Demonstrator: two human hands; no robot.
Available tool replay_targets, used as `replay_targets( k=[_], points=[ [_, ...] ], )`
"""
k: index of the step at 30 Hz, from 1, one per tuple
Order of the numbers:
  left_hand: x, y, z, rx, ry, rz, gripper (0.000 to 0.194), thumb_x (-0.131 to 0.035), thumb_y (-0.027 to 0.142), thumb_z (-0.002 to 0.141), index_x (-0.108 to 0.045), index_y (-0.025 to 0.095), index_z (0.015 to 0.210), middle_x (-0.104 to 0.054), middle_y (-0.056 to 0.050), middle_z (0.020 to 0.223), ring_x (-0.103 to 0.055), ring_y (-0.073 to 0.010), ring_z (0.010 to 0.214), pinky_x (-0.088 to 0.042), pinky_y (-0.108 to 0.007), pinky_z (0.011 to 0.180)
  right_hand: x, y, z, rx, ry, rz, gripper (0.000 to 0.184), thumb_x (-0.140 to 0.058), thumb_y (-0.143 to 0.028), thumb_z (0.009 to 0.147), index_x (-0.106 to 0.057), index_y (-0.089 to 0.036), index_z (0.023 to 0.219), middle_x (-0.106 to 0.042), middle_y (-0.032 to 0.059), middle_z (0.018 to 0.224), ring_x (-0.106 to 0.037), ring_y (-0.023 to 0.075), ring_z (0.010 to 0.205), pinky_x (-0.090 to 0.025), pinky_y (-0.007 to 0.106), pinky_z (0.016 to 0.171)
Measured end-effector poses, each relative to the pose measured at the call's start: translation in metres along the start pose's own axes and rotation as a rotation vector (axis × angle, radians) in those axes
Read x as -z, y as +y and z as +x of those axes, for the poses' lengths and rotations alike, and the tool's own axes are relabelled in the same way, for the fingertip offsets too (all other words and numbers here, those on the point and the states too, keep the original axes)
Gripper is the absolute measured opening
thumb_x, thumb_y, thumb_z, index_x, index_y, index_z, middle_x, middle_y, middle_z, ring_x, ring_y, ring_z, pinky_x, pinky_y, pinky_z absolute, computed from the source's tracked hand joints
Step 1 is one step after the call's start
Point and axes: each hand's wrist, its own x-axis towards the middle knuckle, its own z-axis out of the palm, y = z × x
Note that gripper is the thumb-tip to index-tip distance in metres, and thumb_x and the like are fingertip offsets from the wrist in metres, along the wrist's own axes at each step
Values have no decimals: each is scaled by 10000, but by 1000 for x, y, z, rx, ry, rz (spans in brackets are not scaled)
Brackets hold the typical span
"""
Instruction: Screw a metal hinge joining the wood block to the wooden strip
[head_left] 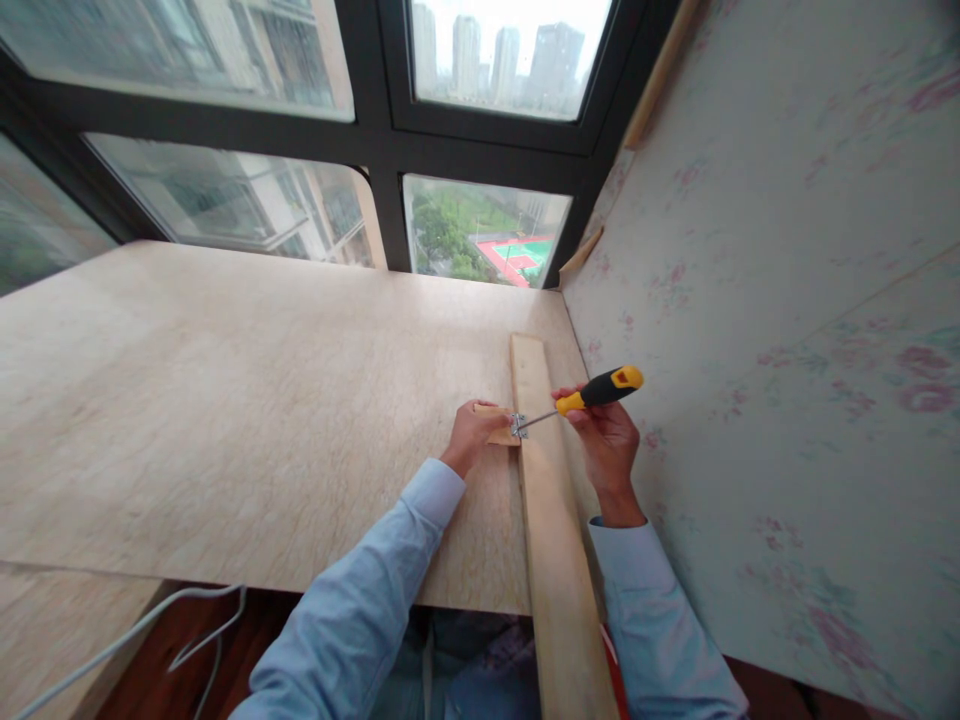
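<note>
My right hand (606,445) grips a screwdriver (600,389) with a yellow and black handle, its shaft slanting down to the left. The tip meets a small metal hinge (519,426), which lies across the joint between a long wooden plank (551,500) and a short wooden piece (504,437). With fingers closed on the short piece, my left hand (474,432) presses close beside the hinge. Any screw under the tip is too small to make out.
The plank rests on a beige stone-patterned ledge (247,400) and sticks out past its front edge. A flower-papered wall (787,330) rises close on the right. Dark-framed windows (480,150) stand behind. A white cable (142,635) hangs at the lower left.
</note>
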Motion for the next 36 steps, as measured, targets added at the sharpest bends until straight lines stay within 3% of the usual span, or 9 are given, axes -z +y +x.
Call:
replay_targets(
  k=[20,24,29,32,36],
  points=[
    [1,-2,1,-5,-9,30,379,-840,179,452,-580,156,728,-634,17,629,-598,-140,562,-458,-247,538,5,-7,-6,-36,-171,46,284,-738,-299,803,-681,-255,1078,-760,30,1003,-719,239,965,-576,469,893],
    [1,-3,2,-2,-18,34,382,-838,185,454,-580,153,734,-640,9,638,-592,-139,562,-454,-246,530,3,-7,-5,-30,-140,40,280,-773,-284,769,-690,-255,1035,-759,23,978,-722,221,918,-583,426,860],
    [1,-3,3,-8,-10,50,369,-832,180,457,-583,148,728,-638,8,629,-588,-134,554,-439,-235,513,3,1,1,-18,-19,-53,412,-872,-306,635,-696,-240,1002,-746,20,920,-703,200,833,-579,386,810],
    [2,-4,4,-4,-15,48,359,-826,169,463,-581,150,724,-641,8,623,-592,-136,552,-447,-237,518,2,2,4,-5,-52,-123,399,-792,-402,739,-685,-235,1086,-731,57,1030,-686,204,904,-553,391,868],
    [2,-5,4,9,-3,37,368,-825,146,458,-581,153,733,-638,13,617,-597,-135,546,-456,-237,520,-1,-9,5,-35,-223,-24,466,-604,-468,896,-554,-285,1322,-641,77,1302,-591,236,1209,-493,445,1005]
  ],
)
